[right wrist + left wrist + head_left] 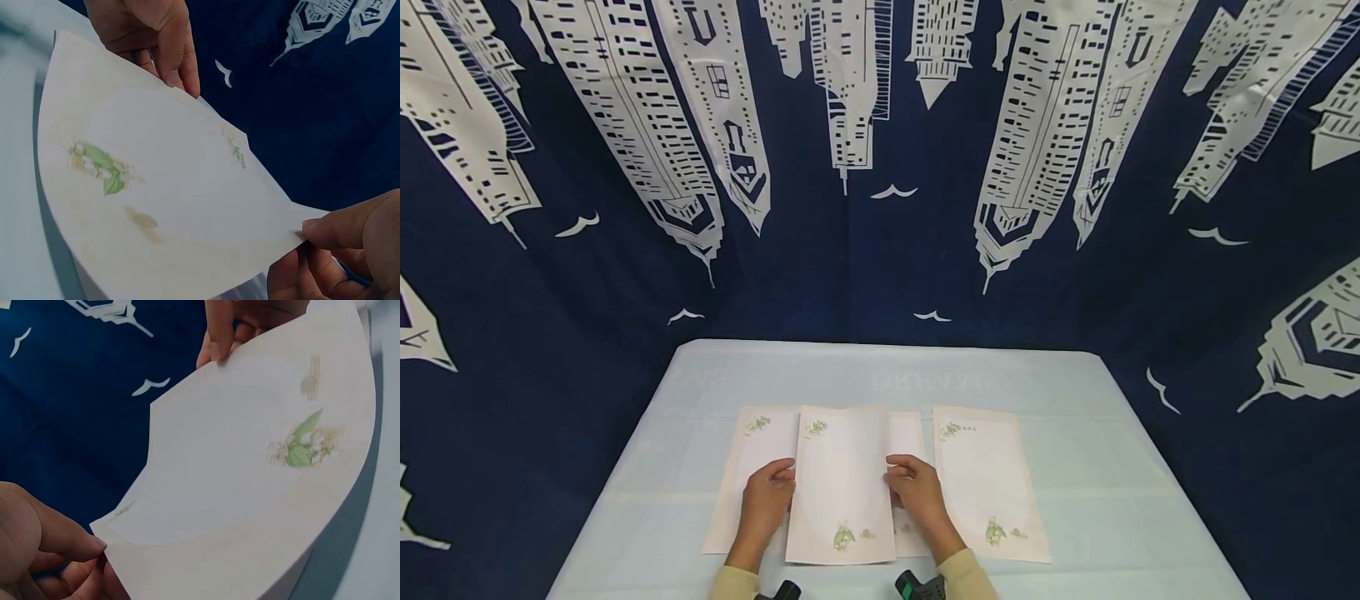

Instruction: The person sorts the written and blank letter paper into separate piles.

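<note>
One sheet, likely light, limp, creasable; your left grip and right grip pinch its side edges, probably safest.

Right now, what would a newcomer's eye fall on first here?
Probably the navy fabric backdrop printed with upside-down white skyscrapers, behind and beside the pale blue table. Next comes the cream rectangular paper sheet with green floral prints, pinched between the left hand and the right hand at the near middle. Another cream, green-printed sheet lies to its right.
</note>
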The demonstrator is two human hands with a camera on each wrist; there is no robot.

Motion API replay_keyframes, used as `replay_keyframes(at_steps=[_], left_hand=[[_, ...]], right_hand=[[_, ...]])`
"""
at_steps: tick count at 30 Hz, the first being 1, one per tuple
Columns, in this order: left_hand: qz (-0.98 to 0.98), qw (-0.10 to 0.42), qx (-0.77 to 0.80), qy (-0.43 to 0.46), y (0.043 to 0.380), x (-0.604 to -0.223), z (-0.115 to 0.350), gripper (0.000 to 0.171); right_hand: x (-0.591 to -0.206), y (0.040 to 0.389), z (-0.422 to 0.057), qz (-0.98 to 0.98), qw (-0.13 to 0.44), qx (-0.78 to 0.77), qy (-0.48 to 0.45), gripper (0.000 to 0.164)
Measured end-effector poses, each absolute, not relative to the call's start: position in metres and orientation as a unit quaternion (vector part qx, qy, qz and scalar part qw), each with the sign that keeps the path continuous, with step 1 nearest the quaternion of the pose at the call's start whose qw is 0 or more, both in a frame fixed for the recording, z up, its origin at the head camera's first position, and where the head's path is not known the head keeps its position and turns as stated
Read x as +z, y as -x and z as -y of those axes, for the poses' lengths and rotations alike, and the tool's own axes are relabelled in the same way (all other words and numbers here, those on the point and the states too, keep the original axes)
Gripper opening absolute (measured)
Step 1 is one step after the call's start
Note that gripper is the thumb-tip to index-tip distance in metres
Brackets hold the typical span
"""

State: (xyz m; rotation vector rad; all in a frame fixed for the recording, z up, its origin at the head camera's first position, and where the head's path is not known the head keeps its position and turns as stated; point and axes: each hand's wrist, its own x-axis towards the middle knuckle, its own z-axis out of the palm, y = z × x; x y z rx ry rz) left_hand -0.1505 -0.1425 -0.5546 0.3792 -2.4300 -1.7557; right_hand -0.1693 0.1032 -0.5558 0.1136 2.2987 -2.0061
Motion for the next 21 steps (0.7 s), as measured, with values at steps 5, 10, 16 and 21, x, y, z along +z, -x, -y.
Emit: replay_keyframes(at_steps=[5,10,16,21], left_hand=[[0.821,0.065,-0.549,-0.146,0.152,-0.553,0.166,0.030],[0.823,0.062,-0.542,-0.159,0.153,-0.551,0.185,0.030],[0.837,0.071,-0.513,-0.173,0.158,-0.549,0.204,0.031],[0.864,0.086,-0.464,-0.175,0.165,-0.547,0.221,0.032]], right_hand=[[-0.556,0.175,-0.084,-0.739,0.065,-0.670,-0.015,0.029],[-0.555,0.181,-0.064,-0.729,0.079,-0.680,-0.009,0.029],[-0.553,0.186,-0.041,-0.720,0.078,-0.689,-0.009,0.030],[-0.556,0.188,-0.025,-0.727,0.094,-0.681,-0.006,0.029]])
